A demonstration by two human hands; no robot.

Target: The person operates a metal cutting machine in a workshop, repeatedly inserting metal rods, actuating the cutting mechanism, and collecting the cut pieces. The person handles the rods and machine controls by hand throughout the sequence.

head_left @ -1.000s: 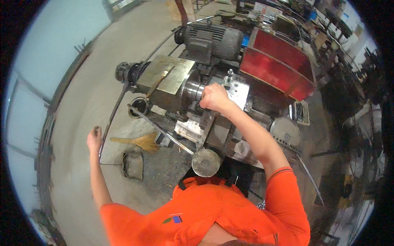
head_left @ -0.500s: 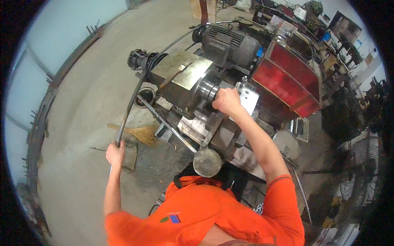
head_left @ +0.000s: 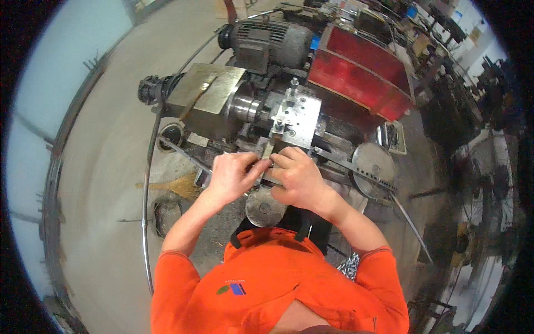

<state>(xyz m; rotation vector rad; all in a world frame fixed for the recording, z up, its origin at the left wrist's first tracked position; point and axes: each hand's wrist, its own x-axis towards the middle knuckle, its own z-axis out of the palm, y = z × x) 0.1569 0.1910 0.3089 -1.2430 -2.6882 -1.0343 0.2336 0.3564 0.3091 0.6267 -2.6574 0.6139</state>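
Observation:
My left hand (head_left: 232, 177) and my right hand (head_left: 297, 177) come together at the front of a small lathe, just below its metal tool slide (head_left: 303, 119). Thumb and fingers of my left hand are pinched, with their tips beside a narrow pale metal bar (head_left: 267, 151). Curled fingers of my right hand almost meet them; whatever lies between the fingertips is too small or hidden to name. Behind the hands the shiny spindle (head_left: 245, 107) sticks out of the headstock (head_left: 206, 94). A round grey handwheel (head_left: 266, 207) sits right below my hands.
A long metal lever rod (head_left: 147, 189) stands along the left side. At the back are an electric motor (head_left: 272, 44) and a red sheet-metal tray (head_left: 361, 72). A round disc (head_left: 374, 167) lies to the right, a straw broom (head_left: 172, 186) on the floor at left.
My left hand has let go of the long lever rod and moved right. My right hand has left the spindle and come nearer to me. Both now meet in front of the slide.

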